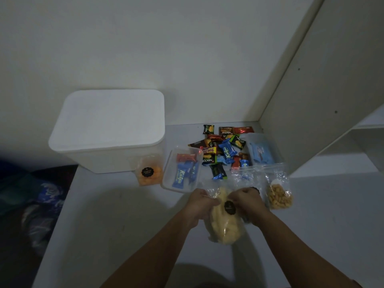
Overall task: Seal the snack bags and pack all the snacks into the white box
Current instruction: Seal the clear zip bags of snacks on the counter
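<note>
1. Now both hands work the clear bag of pale yellow snacks, which lies on the table with its long axis running away from the person.
2. Left hand and right hand each pinch the open top edge, fingers curled on the film at the bag's far end.
3. White box, lid on, stands well apart to the far left, nearer the left hand.

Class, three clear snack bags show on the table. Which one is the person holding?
The bag of pale yellow chips, nearest the camera, gripped by both hands. The orange-snack bag and nut bag lie untouched.
</note>
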